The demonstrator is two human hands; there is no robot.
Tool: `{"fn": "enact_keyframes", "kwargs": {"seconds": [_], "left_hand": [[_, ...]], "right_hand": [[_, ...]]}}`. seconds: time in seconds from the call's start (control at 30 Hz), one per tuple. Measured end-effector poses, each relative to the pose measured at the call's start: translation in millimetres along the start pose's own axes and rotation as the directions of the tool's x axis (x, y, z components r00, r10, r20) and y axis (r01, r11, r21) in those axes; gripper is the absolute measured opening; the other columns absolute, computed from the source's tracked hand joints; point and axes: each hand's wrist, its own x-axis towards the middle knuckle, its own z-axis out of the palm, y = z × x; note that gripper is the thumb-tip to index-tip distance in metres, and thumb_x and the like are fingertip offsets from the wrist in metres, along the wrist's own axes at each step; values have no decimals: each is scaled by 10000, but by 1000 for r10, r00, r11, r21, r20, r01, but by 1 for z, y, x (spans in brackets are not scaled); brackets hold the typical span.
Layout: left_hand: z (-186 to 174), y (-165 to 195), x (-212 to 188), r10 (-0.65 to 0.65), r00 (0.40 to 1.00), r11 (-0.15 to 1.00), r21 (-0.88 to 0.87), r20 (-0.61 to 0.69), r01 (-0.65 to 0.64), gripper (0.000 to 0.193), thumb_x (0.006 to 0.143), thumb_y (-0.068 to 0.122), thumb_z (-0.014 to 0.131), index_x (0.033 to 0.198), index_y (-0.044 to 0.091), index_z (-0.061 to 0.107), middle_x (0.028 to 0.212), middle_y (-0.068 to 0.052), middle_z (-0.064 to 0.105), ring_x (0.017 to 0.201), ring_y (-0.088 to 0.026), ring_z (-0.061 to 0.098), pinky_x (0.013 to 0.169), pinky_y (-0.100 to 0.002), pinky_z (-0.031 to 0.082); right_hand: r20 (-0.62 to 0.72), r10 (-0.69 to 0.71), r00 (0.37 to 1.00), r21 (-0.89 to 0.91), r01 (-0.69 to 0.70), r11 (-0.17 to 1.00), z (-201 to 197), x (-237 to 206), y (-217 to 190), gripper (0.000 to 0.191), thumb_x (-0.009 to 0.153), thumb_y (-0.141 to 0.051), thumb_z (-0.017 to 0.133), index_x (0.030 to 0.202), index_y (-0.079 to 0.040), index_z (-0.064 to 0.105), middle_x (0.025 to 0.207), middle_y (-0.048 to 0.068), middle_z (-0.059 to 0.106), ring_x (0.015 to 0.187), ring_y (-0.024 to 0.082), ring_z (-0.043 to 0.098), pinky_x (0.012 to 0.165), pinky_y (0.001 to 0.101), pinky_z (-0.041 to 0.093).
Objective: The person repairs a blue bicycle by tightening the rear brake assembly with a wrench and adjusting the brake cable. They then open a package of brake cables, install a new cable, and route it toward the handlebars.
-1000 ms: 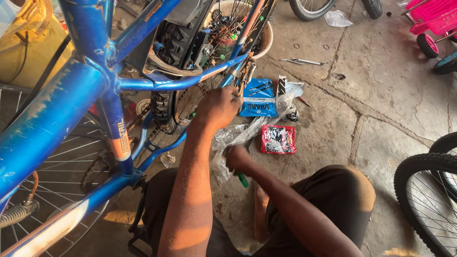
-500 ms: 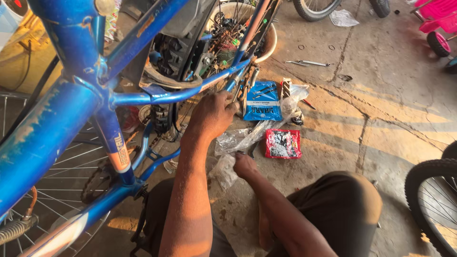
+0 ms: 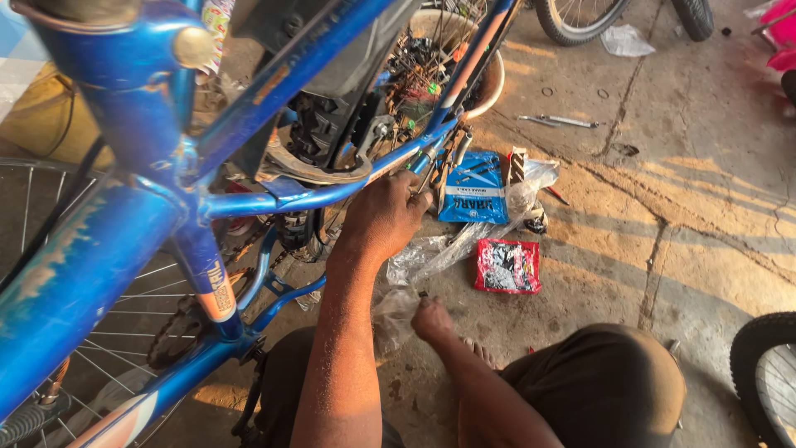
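Head view: left hand [image 3: 383, 217] fingers pinch a tool at the blue frame [image 3: 274, 199], far left; right hand [image 3: 433, 318] grips a small part near plastic bag [image 3: 396, 314]. Fitting unfinished.

The left hand's [image 3: 383, 217] fingertips hide behind the blue bike frame [image 3: 274, 199]; the tyre [image 3: 759, 365] nearby is cut off.

Cracked concrete floor [image 3: 705, 207] bears blue packet [image 3: 474, 189], red packet [image 3: 507, 265], tools [image 3: 560, 122].
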Motion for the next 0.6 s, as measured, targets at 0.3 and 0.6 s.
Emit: {"fn": "enact_keyframes", "kwargs": {"seconds": [0.3, 0.6], "left_hand": [[1, 1, 3, -22, 1000, 998, 56, 4, 22, 399, 910, 361, 693, 1145, 39, 697, 969, -231, 734, 971, -410, 697, 864, -522, 538], [-1, -8, 1, -43, 999, 999, -5, -26, 42, 404, 895, 325, 686, 1169, 27, 697, 1080, -227, 723, 997, -375, 716, 883, -493, 551]], "right_hand": [[470, -384, 795, 530, 94, 843, 8, -52, -95, 422, 1064, -217, 349, 1406, -25, 505, 1400, 258, 555, 1239, 393, 611, 1045, 466, 509], [115, -507, 855, 993, -93, 68, 28, -12, -125, 441, 1059, -283, 393, 1422, -52, 490, 1402, 214, 553, 1260, 342, 583, 1057, 432, 477]]}}
